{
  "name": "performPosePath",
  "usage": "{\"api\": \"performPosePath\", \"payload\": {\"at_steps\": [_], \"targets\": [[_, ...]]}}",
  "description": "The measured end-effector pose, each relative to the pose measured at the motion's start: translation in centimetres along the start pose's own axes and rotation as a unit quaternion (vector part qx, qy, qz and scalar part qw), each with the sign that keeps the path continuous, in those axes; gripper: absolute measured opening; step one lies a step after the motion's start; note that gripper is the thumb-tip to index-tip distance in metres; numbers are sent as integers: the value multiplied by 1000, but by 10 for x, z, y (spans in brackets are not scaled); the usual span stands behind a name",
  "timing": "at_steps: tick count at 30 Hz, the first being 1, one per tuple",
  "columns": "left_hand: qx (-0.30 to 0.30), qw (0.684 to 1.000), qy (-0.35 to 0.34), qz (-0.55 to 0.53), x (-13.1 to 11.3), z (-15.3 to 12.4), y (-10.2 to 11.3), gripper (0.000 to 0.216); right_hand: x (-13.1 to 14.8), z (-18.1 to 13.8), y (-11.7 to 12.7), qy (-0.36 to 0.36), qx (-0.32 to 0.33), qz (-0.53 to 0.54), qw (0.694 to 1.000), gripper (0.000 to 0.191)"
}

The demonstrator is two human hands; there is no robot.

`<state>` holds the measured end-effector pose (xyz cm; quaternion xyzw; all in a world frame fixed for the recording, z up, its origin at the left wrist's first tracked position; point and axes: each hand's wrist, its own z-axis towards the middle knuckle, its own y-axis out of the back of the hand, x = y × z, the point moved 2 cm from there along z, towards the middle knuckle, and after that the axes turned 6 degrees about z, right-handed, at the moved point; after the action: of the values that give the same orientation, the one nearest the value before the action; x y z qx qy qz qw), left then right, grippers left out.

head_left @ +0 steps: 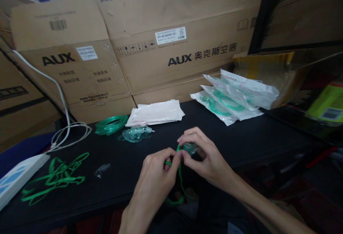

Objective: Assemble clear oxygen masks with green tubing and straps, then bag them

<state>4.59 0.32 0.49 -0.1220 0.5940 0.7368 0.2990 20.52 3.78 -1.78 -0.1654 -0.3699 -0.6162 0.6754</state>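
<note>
My left hand [158, 173] is closed in a pinch on a narrow green elastic strap [180, 177], whose loop hangs below the table's front edge. Close against it, my right hand [210, 157] holds a small translucent green oxygen mask [190, 148] between thumb and fingers. The fingertips of both hands meet where the strap joins the mask; they hide the exact join. Beyond my hands lie more clear green masks [136, 134] and a coil of green tubing [111, 124]. Further left are a tangle of green straps [60, 175] and small clear plastic pieces [102, 169].
White paper packets [157, 113] lie at the back of the black table [120, 177]. Several clear bags with green tubing [227, 100] are stacked to their right. Large cardboard boxes [150, 73] stand behind. A white power strip [21, 177] and cable [64, 101] are at the left.
</note>
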Motion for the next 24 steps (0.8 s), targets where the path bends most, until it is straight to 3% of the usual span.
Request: {"api": "performPosePath", "payload": {"at_steps": [4,9,24], "targets": [[-21,1000,6,15,1,0,2,31,2,1,0,-3,-5,-7,1000,31],[-32,999,-3,22,3,-1,0,23,1,1,-1,1,-19,-12,1000,16],[-89,993,-61,52,2,-3,6,18,-1,3,-2,-1,-43,-4,999,12]]}}
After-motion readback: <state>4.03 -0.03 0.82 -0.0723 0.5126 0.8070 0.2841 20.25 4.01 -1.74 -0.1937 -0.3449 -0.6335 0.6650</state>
